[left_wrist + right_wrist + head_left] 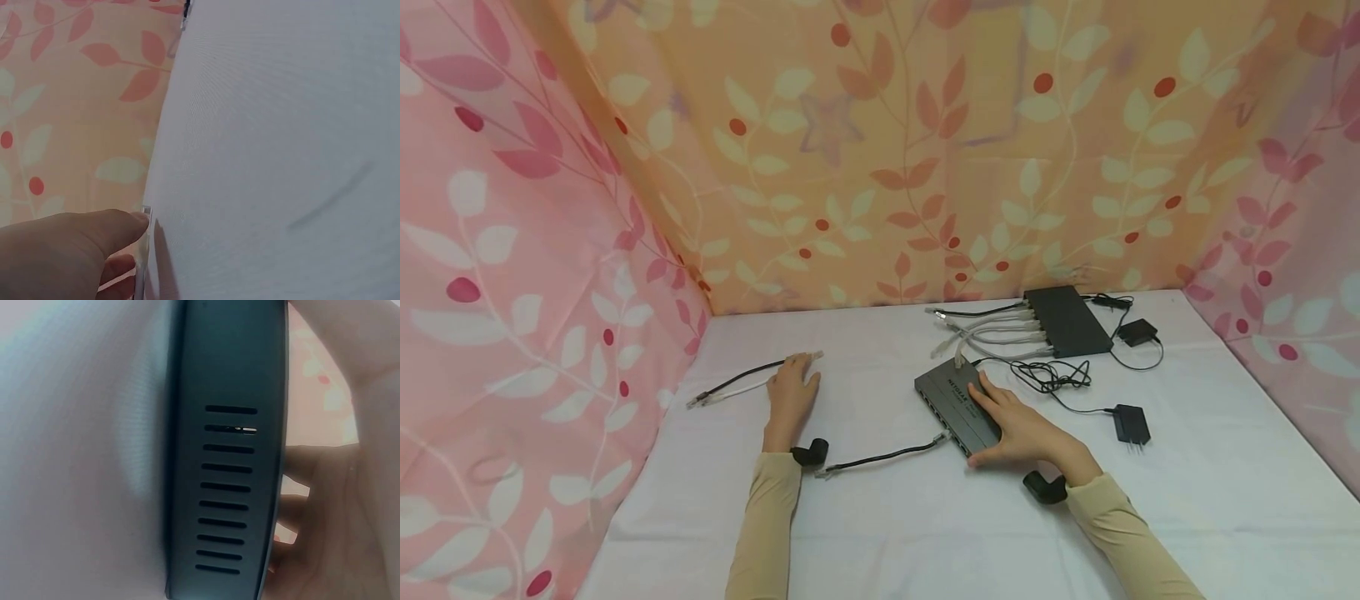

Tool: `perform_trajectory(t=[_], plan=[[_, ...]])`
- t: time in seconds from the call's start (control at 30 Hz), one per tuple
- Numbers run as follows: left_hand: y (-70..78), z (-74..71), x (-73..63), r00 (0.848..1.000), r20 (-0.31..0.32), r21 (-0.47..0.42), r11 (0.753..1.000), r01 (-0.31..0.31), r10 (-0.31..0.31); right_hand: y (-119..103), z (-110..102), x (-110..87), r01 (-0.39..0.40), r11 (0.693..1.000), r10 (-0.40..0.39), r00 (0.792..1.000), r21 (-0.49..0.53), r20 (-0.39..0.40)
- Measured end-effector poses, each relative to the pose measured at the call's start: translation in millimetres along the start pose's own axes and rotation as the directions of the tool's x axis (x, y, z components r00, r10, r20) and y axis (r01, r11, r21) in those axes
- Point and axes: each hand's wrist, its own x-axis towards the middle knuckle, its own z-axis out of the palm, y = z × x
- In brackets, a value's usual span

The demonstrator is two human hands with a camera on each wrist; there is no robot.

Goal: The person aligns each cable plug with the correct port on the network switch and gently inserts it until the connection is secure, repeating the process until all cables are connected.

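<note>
My left hand (792, 392) pinches a light network cable near its clear plug (816, 355), at the left of the table. In the left wrist view, the thumb (128, 226) lies against that plug. A black network cable (737, 375) runs beside it under the fingers. My right hand (1024, 427) grips the near right end of a dark grey NETGEAR network switch (953, 392), thumb at the front corner and fingers over the top. The right wrist view shows the slotted side (228, 487) of its case. A short black cable (887, 456) is plugged into the switch's front.
A second black switch (1067, 321) with several grey cables (1000, 329) plugged in lies at the back right. Two power adapters, one behind (1138, 332) and one nearer (1131, 425), lie right with coiled cords (1051, 377). Patterned curtains (850, 167) border the white table (880, 542).
</note>
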Motion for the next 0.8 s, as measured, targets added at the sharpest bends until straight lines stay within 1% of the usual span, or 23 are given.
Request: perform_trajectory(t=[0.3,0.4,0.63,0.8], plan=[[0.5,-2.1,-0.1,0.998,-0.056,0.024,1.0,0.012,-0.011,0.0,-0.1,-0.5,0.009,1.0,-0.009,1.0,0.008,-0.004],[-0.2,-2.5,-0.5,0.998,-0.063,0.022,1.0,0.019,-0.017,0.0,-0.1,-0.5,0.012,1.0,-0.011,1.0,0.008,-0.005],[-3.7,-1.5,-0.8,0.996,-0.075,-0.031,0.999,0.04,-0.043,0.5,-0.1,-0.6,0.011,1.0,-0.011,1.0,0.01,-0.002],[-3.9,-2.6,-0.6,0.996,-0.074,-0.033,0.998,0.052,-0.054,0.1,-0.4,-0.7,0.006,1.0,-0.006,1.0,0.016,-0.003]])
